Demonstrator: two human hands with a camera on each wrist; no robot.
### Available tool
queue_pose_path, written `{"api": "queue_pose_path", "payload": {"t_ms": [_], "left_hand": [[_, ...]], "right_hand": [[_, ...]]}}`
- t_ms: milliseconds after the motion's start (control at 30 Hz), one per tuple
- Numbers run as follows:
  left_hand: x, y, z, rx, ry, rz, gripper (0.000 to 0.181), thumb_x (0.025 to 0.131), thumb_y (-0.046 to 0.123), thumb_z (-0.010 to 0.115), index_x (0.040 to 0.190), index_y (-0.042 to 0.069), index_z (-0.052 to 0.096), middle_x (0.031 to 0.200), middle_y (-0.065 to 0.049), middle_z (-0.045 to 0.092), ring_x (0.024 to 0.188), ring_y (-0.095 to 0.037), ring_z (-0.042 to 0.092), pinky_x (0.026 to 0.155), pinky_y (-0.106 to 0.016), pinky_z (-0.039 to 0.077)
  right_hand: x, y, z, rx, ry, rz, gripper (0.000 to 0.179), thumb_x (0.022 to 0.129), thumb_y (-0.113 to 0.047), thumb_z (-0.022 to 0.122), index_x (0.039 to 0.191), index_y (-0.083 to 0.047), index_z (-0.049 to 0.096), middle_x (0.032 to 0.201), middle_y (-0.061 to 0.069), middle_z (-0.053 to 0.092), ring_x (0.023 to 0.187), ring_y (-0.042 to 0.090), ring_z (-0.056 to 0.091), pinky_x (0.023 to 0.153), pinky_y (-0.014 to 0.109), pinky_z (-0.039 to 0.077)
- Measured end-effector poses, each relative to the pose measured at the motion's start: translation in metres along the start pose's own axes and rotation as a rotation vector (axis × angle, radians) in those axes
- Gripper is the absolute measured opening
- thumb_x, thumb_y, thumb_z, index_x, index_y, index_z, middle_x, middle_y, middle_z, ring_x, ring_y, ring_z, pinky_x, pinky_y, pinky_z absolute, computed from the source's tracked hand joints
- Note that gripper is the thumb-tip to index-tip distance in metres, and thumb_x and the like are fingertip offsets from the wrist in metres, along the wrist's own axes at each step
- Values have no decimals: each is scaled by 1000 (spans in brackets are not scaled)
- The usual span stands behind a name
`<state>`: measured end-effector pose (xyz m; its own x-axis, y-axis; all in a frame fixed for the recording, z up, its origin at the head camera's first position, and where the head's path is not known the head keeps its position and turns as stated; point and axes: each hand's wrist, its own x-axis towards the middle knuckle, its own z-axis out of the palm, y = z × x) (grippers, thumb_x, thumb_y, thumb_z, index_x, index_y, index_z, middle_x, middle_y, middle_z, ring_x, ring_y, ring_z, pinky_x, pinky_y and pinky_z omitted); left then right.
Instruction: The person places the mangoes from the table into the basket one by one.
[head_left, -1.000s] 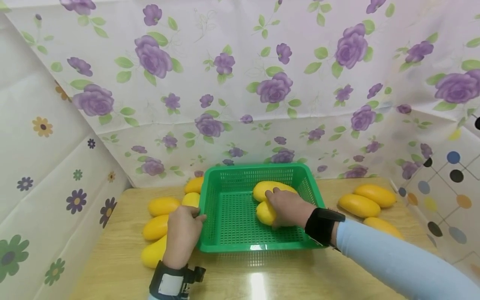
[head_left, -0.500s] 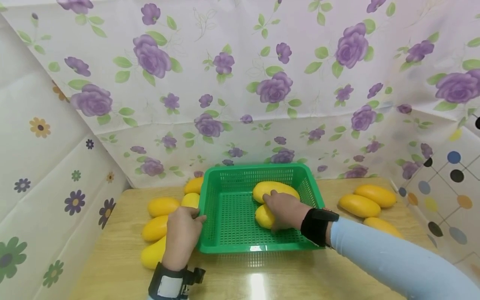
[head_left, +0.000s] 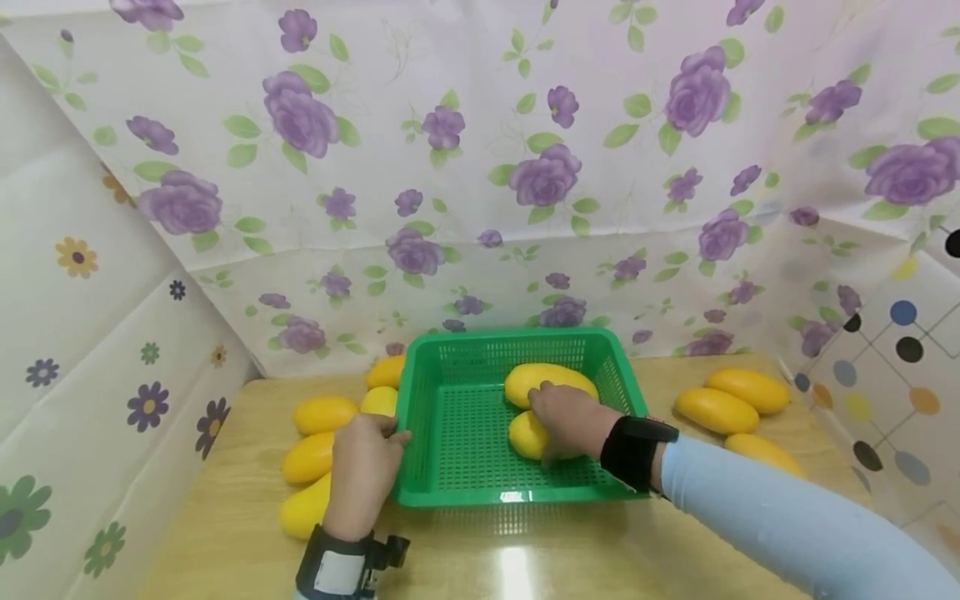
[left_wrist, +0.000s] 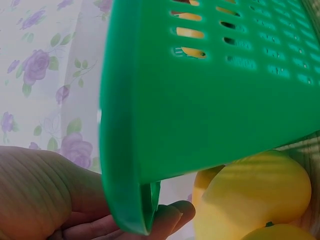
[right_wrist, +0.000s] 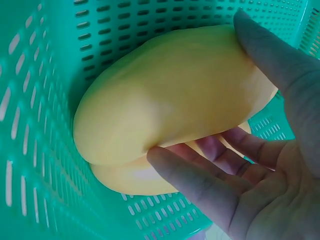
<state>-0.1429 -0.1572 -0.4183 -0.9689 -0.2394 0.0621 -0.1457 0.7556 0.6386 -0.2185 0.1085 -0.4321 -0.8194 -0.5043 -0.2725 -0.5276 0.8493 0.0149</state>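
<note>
A green plastic basket [head_left: 450, 498] with slotted walls stands on the table, and two yellow mangoes lie in its right half. My right hand [head_left: 567, 421] holds the front mango [head_left: 527, 435], thumb on one side and fingers on the other. Behind it lies the other mango [head_left: 551, 384], close against the fingers. In the right wrist view the held mango [right_wrist: 170, 95] overlaps the second one, with the hand [right_wrist: 270, 185] around its side. My left hand [head_left: 367, 475] grips the basket's left rim; in the left wrist view fingertips [left_wrist: 172, 217] curl under the rim [left_wrist: 120, 150].
Several mangoes [head_left: 325, 414] lie on the table left of the basket, some right beside its wall. Three more mangoes [head_left: 717, 411] lie to the right. Flower-patterned sheeting [head_left: 480, 192] walls the back, with more sheeting on both sides.
My right hand has shifted slightly toward the basket's front with the mango, widening the gap to the mango behind. The left hand stays at the rim.
</note>
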Motion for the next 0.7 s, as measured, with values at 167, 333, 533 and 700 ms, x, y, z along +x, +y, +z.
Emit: {"api": "queue_pose_path", "payload": {"t_ms": [167,333,533,700], "left_hand": [[-2,0,0,-5,5,6,26,82,13,71,104,-1,70,102,-16,70,86,-24,66,67,-37,56],[-3,-2,2,10,8,5,26,81,13,72,103,-1,70,101,-17,71,87,-25,66,68,-37,56],[-3,-1,2,17,26,32,25,80,12,73,101,-2,71,100,-17,71,88,-28,67,70,-41,56],[-2,0,1,20,31,37,25,80,12,73,101,-2,71,100,-18,71,87,-28,68,69,-40,56]], "right_hand": [[-3,0,1,3,2,5,87,52,-48,88,120,-6,51,107,12,57,87,24,59,78,38,53],[-9,3,0,11,-2,-9,87,54,-48,87,121,-7,51,107,11,57,88,24,59,77,38,53],[-19,13,-18,29,-1,-13,88,63,-54,80,133,-11,47,124,12,55,102,25,59,83,39,52],[-28,30,-39,118,51,14,78,69,-53,76,130,-12,51,128,11,56,110,27,57,86,40,52]]}}
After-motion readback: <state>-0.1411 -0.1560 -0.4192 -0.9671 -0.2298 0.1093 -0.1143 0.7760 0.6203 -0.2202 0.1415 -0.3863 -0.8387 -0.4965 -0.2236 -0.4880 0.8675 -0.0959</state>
